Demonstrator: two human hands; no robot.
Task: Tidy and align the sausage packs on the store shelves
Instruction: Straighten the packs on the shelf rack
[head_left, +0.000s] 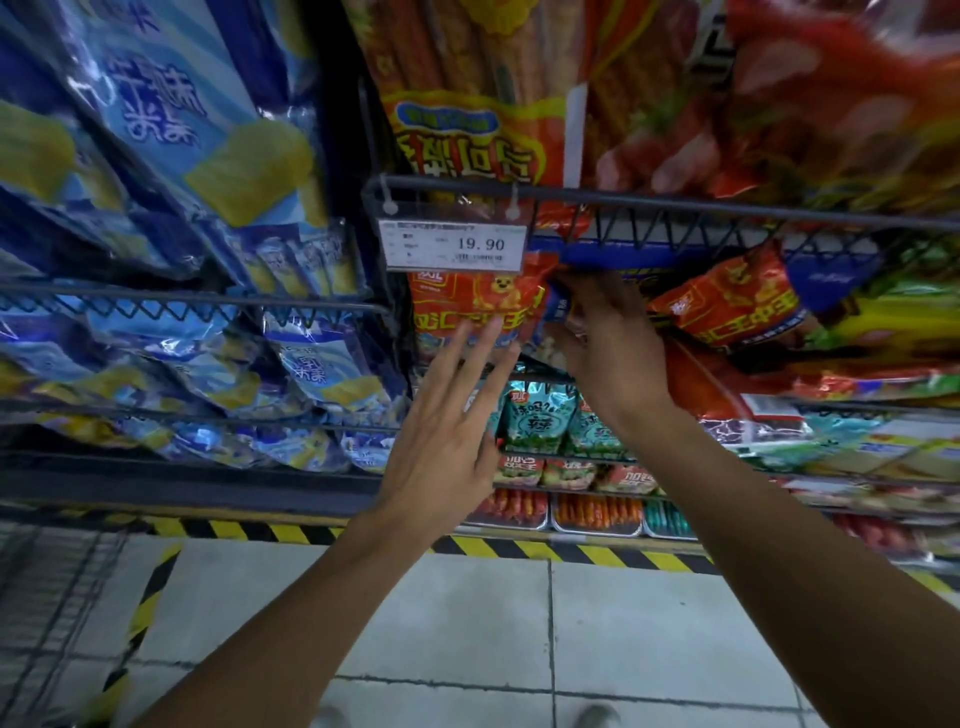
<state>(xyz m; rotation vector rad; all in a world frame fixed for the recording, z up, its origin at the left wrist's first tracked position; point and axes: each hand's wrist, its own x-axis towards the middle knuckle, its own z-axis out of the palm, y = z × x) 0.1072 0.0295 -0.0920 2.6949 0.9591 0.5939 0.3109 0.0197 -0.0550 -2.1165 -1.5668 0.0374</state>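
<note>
A red sausage pack (478, 304) with a cartoon bear sits on the second wire shelf, just under the price tag (453, 245) reading 19.90. My left hand (449, 415) is flat with straight fingers, its tips touching the lower edge of that pack. My right hand (605, 338) reaches under the blue shelf edge (623, 258) and grips the right end of the same pack, fingers curled. Another red pack (727, 306) lies tilted to the right. Large orange and red sausage packs (467, 104) fill the top shelf.
Blue and yellow snack bags (171, 156) fill the wire shelves on the left. Lower shelves hold teal packs (540, 415) and trays of loose sausages (597, 512). A yellow-black striped strip (519, 545) marks the shelf base above the tiled floor (441, 623).
</note>
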